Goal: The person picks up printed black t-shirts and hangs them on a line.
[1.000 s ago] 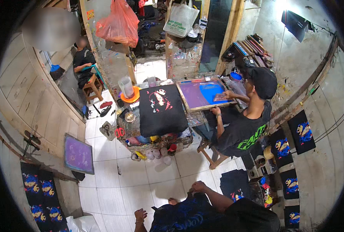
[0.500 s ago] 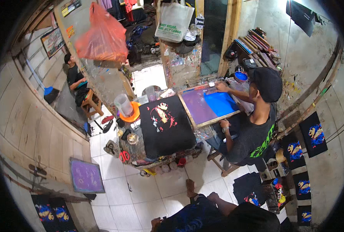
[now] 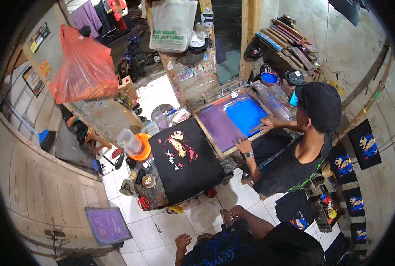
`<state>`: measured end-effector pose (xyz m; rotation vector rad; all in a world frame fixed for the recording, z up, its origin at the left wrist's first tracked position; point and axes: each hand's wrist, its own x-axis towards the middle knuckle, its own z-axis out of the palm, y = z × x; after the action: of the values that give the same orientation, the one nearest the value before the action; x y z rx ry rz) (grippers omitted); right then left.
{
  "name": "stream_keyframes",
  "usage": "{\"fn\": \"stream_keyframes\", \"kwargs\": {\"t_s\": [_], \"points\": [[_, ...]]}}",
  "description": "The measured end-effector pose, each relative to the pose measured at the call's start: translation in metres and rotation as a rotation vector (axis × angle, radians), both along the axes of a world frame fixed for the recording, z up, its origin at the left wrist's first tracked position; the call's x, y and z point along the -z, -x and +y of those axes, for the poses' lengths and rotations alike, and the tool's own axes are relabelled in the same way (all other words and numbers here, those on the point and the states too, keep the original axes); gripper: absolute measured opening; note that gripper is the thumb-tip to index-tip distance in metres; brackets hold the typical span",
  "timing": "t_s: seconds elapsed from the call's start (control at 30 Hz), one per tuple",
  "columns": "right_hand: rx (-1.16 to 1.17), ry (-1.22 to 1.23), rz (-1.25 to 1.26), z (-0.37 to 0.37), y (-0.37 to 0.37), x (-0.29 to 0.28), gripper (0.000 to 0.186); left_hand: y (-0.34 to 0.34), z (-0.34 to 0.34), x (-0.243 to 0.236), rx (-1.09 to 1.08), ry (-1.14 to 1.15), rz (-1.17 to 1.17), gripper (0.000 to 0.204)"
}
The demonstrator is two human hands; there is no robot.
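My left hand (image 3: 182, 242) is raised at the lower edge over the tiled floor, fingers apart and holding nothing. My right hand (image 3: 238, 212) reaches forward above the floor, near the low table's front; its fingers are too small to read. Ahead of both hands, a black cloth (image 3: 186, 170) with a red and cream print lies flat on the table. Beside it rests a wooden-framed printing screen (image 3: 219, 128) carrying bright blue ink (image 3: 241, 116). A co-worker in a black cap has one hand (image 3: 243, 145) on the frame's near edge and the other (image 3: 267, 123) over the ink.
An orange dish (image 3: 142, 153) with a clear plastic jug, red-handled scissors (image 3: 143, 203) and small jars crowd the table's left end. A purple screen (image 3: 108, 225) leans at the left. Printed black cloths (image 3: 363, 144) hang on the right wall. A red plastic bag (image 3: 85, 66) hangs at upper left.
My view has shifted. My left hand has come up with fingers spread, and my right hand has moved forward. The co-worker's hands moved to the screen's near edge and right part.
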<state>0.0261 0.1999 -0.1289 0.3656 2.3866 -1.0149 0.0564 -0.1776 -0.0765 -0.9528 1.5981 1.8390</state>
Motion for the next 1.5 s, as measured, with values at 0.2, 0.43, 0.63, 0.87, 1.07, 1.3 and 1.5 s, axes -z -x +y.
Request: {"fn": "stream_keyframes", "kwargs": {"t_s": [0.2, 0.43, 0.63, 0.87, 1.07, 1.3, 1.5], "points": [[-0.44, -0.204, -0.137, 0.006, -0.007, 0.018, 0.031, 0.029, -0.017, 0.019, 0.152, -0.024, -0.223, 0.026], [0.864, 0.326, -0.544, -0.005, -0.021, 0.032, 0.022, 0.076, -0.11, 0.062, 1.402, 0.717, 0.396, 0.03], [-0.153, -0.17, 0.158, -0.054, -0.004, 0.038, 0.022, 0.142, -0.182, 0.091, 0.321, -0.012, -0.139, 0.027], [0.366, 0.288, 0.126, -0.104, 0.064, 0.036, 0.033, 0.207, -0.177, 0.06, 0.4, 0.179, -0.111, 0.024], [0.907, 1.131, -0.124, -0.068, 0.163, -0.013, 0.026, 0.18, -0.159, 0.055, 0.159, -0.222, -0.231, 0.025], [1.091, 1.449, 0.044, -0.023, 0.262, -0.045, 0.026, 0.141, -0.08, 0.008, 0.389, 0.179, -0.395, 0.033], [1.313, 1.943, 0.365, 0.009, 0.326, -0.016, 0.032, 0.143, -0.016, -0.052, 0.251, 0.328, -0.279, 0.029]]}}
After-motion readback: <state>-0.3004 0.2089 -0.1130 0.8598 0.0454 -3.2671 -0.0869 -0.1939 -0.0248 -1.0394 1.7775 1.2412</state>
